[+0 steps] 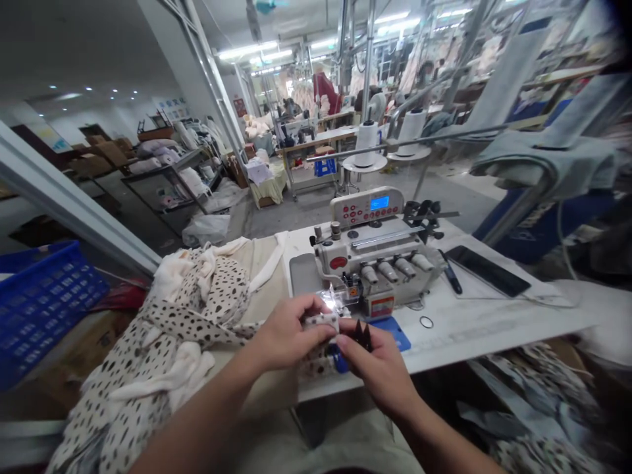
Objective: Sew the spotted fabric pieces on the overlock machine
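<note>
My left hand (291,329) pinches the edge of a white fabric piece with dark spots (316,362), just in front of the sewing machine (380,263). Close against it, my right hand (378,362) has its thumb and index finger closed on the same fabric. Dark pointed snips (363,334) stick out from between the fingers of my right hand. The machine's needle area is lit and partly hidden behind my left hand. More of the spotted fabric (222,289) lies heaped to the left, with plain cream strips among it.
A phone (488,271) and a dark pen-like tool (453,276) lie on the white table (484,326) to the right, near a small ring (426,322). A blue basket (47,303) stands at far left. Thread cones (366,145) rise behind the machine. Fabric scraps (538,401) lie below right.
</note>
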`<action>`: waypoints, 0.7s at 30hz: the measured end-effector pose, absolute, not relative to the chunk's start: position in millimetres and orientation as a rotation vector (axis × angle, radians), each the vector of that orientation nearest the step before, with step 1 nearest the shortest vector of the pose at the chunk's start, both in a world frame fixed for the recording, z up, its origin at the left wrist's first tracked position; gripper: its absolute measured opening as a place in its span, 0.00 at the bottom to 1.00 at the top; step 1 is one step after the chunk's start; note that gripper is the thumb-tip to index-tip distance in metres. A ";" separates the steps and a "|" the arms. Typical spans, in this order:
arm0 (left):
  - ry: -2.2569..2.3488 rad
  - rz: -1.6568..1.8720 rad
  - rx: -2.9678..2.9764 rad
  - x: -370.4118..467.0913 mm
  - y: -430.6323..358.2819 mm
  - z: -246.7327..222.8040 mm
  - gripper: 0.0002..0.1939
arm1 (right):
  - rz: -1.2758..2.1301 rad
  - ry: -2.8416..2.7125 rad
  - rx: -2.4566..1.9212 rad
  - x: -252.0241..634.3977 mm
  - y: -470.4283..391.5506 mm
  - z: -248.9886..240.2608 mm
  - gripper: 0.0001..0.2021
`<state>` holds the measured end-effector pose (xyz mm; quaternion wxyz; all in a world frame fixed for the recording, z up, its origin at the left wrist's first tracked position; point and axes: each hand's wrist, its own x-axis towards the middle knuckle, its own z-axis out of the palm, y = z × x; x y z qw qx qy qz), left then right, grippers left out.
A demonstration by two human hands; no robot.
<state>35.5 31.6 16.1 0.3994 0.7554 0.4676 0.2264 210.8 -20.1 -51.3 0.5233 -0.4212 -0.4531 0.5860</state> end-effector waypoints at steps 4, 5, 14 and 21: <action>1.132 0.647 1.850 50.3 36.2 20.4 0.11 | 1.480 -0.947 -0.973 219.1 -15.1 -53.8 0.19; 1.127 0.658 1.816 51.4 36.7 17.6 0.11 | 1.518 -0.922 -0.971 219.1 -14.1 -55.1 0.19; 1.014 0.601 1.475 31.0 36.5 -10.2 0.22 | 1.328 -1.174 -1.115 210.8 -17.9 -61.9 0.17; 1.127 0.642 1.436 28.6 30.9 -14.7 0.19 | 1.083 -1.317 -1.122 205.5 -17.8 -66.1 0.12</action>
